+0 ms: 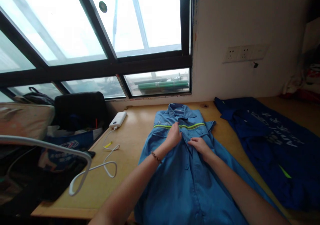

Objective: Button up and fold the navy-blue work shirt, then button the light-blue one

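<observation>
A light blue work shirt [165,185] lies front up on the wooden table, its collar toward the window. A yellow-green reflective stripe crosses its chest, and buttons run down the front placket. My left hand [173,135], with a beaded bracelet at the wrist, is closed on the placket near the stripe. Just below and to the right, my right hand [200,146] pinches the other front edge of the shirt. Whether a button sits between the fingers cannot be made out.
A dark blue garment [270,135] with white lettering lies on the right of the wooden table [135,131]. At left are a white power bank [118,119] with a white cable [107,163], a black chair [80,106] and bags. Window and wall sockets [245,53] stand behind.
</observation>
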Demonstrator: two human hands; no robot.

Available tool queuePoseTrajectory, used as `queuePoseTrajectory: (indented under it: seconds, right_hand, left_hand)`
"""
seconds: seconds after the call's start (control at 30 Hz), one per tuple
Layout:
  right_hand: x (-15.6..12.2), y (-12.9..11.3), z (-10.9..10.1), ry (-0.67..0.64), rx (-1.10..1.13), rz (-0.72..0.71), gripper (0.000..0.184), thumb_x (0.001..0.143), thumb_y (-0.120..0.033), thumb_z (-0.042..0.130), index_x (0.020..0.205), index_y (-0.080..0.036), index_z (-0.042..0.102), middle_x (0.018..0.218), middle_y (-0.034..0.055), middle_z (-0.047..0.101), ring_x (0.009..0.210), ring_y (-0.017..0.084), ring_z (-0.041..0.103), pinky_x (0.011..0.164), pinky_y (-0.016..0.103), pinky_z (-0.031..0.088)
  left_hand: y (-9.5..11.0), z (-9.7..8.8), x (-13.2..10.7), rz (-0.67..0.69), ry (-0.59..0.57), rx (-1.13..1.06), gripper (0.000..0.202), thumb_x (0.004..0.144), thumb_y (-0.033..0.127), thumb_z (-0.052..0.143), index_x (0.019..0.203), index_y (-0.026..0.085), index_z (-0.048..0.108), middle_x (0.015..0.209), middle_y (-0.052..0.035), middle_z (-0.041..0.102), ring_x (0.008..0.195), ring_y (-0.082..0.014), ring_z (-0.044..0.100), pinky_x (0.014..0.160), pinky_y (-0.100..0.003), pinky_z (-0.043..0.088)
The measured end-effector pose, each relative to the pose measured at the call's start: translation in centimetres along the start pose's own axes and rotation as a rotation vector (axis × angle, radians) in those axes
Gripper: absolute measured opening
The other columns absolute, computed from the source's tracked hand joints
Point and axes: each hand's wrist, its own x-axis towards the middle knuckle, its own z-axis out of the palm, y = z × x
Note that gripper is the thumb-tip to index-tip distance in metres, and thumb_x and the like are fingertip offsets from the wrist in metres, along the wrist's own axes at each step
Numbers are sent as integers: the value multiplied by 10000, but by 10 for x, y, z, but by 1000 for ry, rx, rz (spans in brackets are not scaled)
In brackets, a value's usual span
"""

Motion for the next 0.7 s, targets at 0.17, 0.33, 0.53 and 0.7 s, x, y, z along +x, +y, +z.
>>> queuePoseTrajectory:
  seconds: [0.17,0.33,0.53,0.7]
  right_hand:
    - [-8,-9,-2,-98,329,121,131,526,-245,665,612,-156,621,531,-22,594,477,118,519,496,237,407]
    - [-1,-1,-2,-58,377,130,236,536,-299,687,719,-151,678,671,41,667,632,195,607,664,338,472]
    - [37,14,-2,-42,279,-36,371,533,-427,684,779,-150,694,738,56,682,749,239,617,784,400,447]
    - [44,4,-5,-103,322,-28,390,531,-442,687,805,-164,694,744,57,684,756,245,623,815,413,439]
  left_hand:
    - [5,3,-50,99,-119,351,144,652,103,535,772,184,538,779,-42,521,699,-172,489,656,-287,375]
    - [-7,4,-55,89,-137,451,69,690,168,548,758,174,541,758,-34,529,677,-156,492,607,-261,364]
    - [-11,1,-53,35,-105,403,147,656,227,601,759,163,518,683,2,551,630,-128,514,572,-232,368]
    - [-16,-2,-46,-256,-135,-34,215,659,288,596,752,152,458,513,34,548,411,-103,514,432,-207,381]
